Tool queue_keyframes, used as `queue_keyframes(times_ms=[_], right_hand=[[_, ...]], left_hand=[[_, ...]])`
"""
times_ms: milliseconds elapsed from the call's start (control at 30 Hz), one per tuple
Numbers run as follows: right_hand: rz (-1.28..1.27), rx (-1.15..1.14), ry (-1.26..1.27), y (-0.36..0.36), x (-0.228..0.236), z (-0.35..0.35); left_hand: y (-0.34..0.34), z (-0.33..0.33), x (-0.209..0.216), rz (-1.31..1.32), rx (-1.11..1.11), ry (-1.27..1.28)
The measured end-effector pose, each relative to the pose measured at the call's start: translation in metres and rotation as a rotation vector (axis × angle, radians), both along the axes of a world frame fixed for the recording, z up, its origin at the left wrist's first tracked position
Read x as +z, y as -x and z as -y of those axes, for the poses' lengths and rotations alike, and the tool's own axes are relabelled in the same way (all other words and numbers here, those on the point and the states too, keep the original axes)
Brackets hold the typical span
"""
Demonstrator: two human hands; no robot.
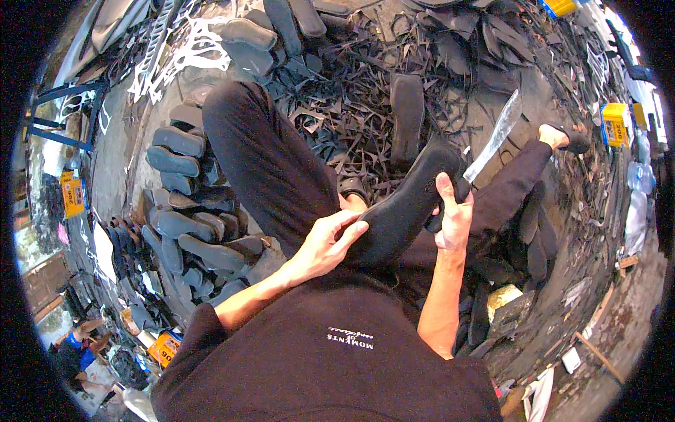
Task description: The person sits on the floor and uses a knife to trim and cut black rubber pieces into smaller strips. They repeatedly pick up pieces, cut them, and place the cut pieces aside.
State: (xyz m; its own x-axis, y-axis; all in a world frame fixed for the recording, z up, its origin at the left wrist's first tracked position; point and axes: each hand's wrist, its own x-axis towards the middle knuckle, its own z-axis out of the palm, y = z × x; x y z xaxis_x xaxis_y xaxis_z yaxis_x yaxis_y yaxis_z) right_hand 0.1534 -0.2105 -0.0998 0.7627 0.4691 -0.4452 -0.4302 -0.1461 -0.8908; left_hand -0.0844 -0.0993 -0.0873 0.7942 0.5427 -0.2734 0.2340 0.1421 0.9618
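A long black shoe sole [404, 211] lies tilted across my lap, held between both hands. At its near end, my left hand [325, 243] pinches the edge between thumb and fingers. My right hand [454, 218] is closed at the far right side of the sole, thumb on top, the other fingers partly hidden beneath. From that same hand a knife [496, 137] sticks out, its long pale blade pointing up and to the right; most of the handle is hidden. Beyond the held sole, another dark sole [406, 116] rests on the floor.
Black offcuts [330, 119] cover the floor between my legs. Stacked soles [186, 162] stand left of my bent knee, with more soles [288, 28] at the far side. White cut-out scraps [197, 53] lie far left. Dark sheets [485, 35] are piled far right.
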Motion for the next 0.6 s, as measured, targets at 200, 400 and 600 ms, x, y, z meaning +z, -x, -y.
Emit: queue_keyframes(times_ms=[200, 400, 600], right_hand=[[-0.012, 0.023, -0.054, 0.004, -0.01, 0.009], [0.001, -0.041, -0.194, 0.014, 0.0, -0.005], [-0.058, -0.104, -0.156, 0.0, 0.0, -0.004]], left_hand=[[-0.018, -0.004, 0.011, 0.026, 0.005, -0.071], [-0.017, 0.006, -0.016, 0.067, 0.176, 0.447], [-0.032, -0.005, -0.002, -0.009, 0.056, 0.636]])
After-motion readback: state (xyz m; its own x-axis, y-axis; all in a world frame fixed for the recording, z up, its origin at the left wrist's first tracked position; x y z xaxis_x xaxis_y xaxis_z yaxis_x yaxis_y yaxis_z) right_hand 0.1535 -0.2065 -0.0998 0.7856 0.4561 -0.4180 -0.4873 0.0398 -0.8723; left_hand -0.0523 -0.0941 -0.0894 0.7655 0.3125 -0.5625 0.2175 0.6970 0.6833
